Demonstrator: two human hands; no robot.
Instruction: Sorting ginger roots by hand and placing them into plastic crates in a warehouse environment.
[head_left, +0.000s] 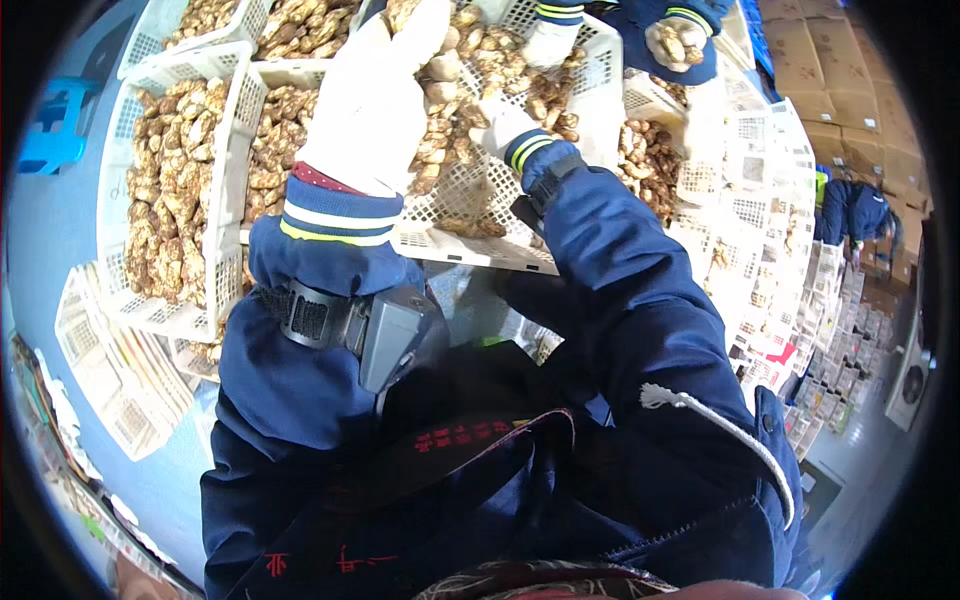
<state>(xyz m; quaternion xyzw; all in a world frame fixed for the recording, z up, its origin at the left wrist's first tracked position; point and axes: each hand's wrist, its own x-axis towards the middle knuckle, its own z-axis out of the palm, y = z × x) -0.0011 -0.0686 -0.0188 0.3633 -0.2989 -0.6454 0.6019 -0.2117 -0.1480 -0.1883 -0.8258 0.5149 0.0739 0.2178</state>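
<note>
In front of me is a white perforated plastic crate (480, 259), partly filled with lumpy brown-and-cream produce (442, 139), tubers or mushrooms. My left hand (367, 112), in a white glove washed out by glare, reaches over the crate's left side, beside some larger pieces; its grip is unclear. Inside the crate, my right hand (504, 124), also white-gloved, has its fingertips against several pieces. Whether it grips one cannot be told. A few pieces (471, 227) lie along the crate's near wall, and the perforated bottom shows between the piles.
Across the crate, another person's gloved hand (551, 41) reaches in; their other hand (675, 46) holds a few pieces. Full crates (169, 195) stand left, with stacked crates (124, 367) below. More crates (750, 187) and cartons (832, 67) line the right, near another person (855, 210). A blue stool (56, 124) stands far left.
</note>
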